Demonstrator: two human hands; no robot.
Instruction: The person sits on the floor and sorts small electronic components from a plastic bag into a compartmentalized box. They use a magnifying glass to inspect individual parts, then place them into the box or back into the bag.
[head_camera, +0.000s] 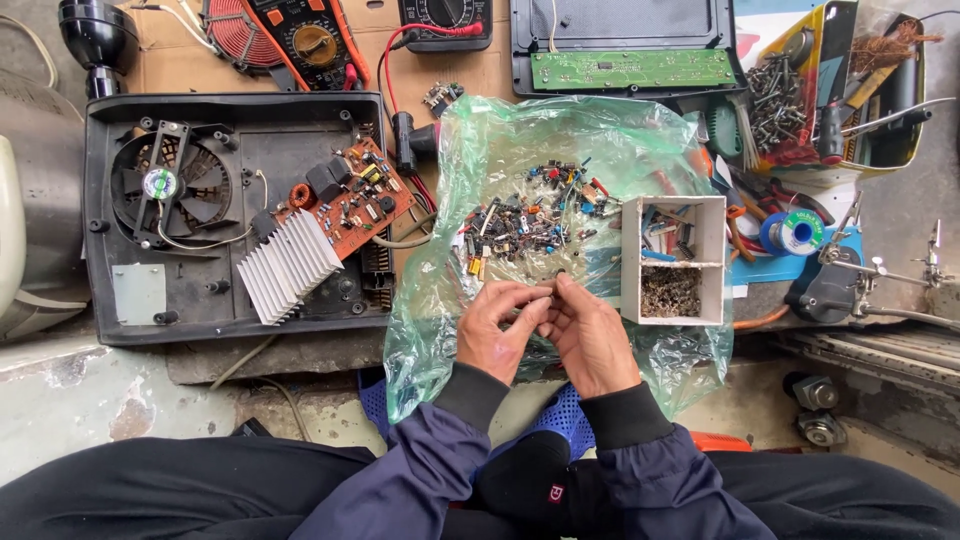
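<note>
A very small dark electronic component (556, 287) sits pinched between the fingertips of both hands, too tiny to tell its kind; it shows only as a dark speck where the thumbs and forefingers meet, just above the near part of the crinkled pale green plastic bag (430, 330) spread over the middle of the work surface. The left hand (497, 330) is curled, its fingertips pressed against the part from one side, and the right hand (590, 335) closes on it from the other, fingers bunched together rather than spread. Just beyond the fingertips lies a scattered heap of small mixed electronic parts (525, 215) in black, blue, red and yellow, resting on the bag. A part this small could slip from the pinch and vanish among that heap or into the bag's folds (the plastic is slick and creased, so anything dropped might slide out of sight), and thin leads could bend under the squeeze. Touching the bag's right side stands a white two-compartment box (708, 262), the far cell holding coloured bits, the near cell a dark tangle. Toward the left edge sits an opened black appliance housing (130, 190) with a round fan (165, 185), a finned silver heat sink (288, 265) and an orange circuit board (350, 195). At the far edge lie a green circuit board (632, 69) and an orange-and-black multimeter (305, 40).
</note>
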